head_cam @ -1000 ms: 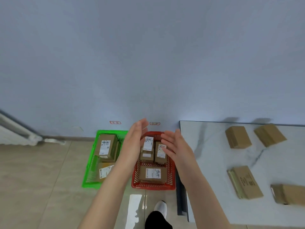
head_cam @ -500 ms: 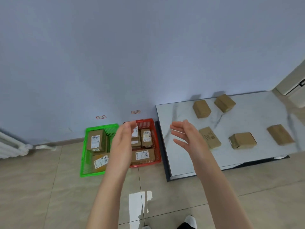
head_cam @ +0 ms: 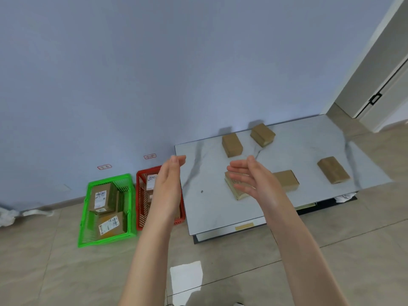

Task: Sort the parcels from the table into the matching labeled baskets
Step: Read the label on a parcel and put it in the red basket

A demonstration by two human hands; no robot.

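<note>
Both hands empty: left hand (head_cam: 167,188) and right hand (head_cam: 249,180) raised, fingers straight, palms facing each other.

Five plain brown cardboard parcels (head_cam: 231,144), box-shaped, lie apart on the white, grey-veined glossy surface (head_cam: 209,195). The flat parcel (head_cam: 237,192) is partly hidden behind the right hand, long axis near-to-far, slightly skewed. The rightmost parcel (head_cam: 333,170) lies diagonal, far-left to near-right.

The green basket (head_cam: 110,178) and red basket (head_cam: 141,195), lattice-walled plastic, stand on the tiled floor (head_cam: 331,261) left of the surface, holding boxes with white labels up.
</note>
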